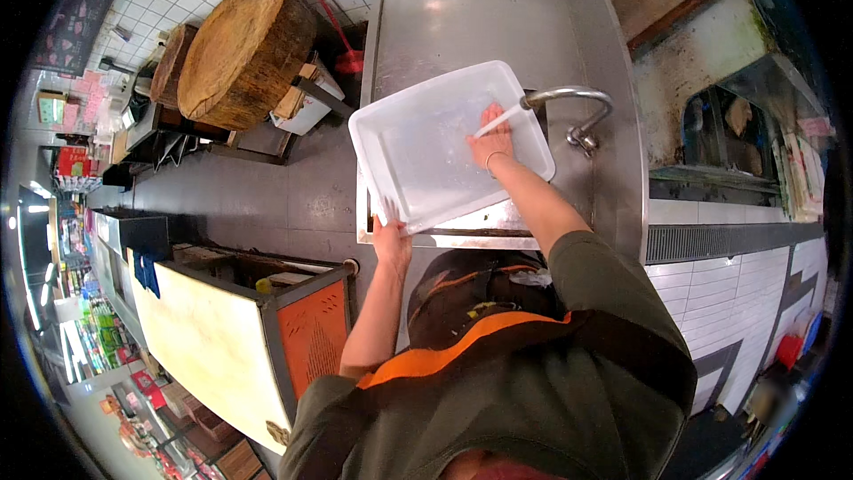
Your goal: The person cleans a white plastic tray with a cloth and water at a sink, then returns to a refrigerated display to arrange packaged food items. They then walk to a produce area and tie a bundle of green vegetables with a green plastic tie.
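Observation:
A translucent white plastic tub (436, 83) rests at a slant over the near end of a stainless steel sink counter (473, 7). My left hand (392, 241) grips its near left corner, with the fingers behind the thin wall. Inside the tub, my right hand (494, 140) lies flat towards the right end, fingers stretched out and nothing held. A stream of water (498, 121) falls from the curved metal faucet (574, 92) across that hand. Some water and small bubbles show on the tub's bottom. The basin beneath is mostly hidden by the tub.
Thick round wooden chopping blocks (230, 50) stand at the upper left. A red long-handled tool (348, 61) leans beside the counter. On the left is a workbench with an orange side panel (313, 330). The counter's metal front edge (460, 240) runs close before my body.

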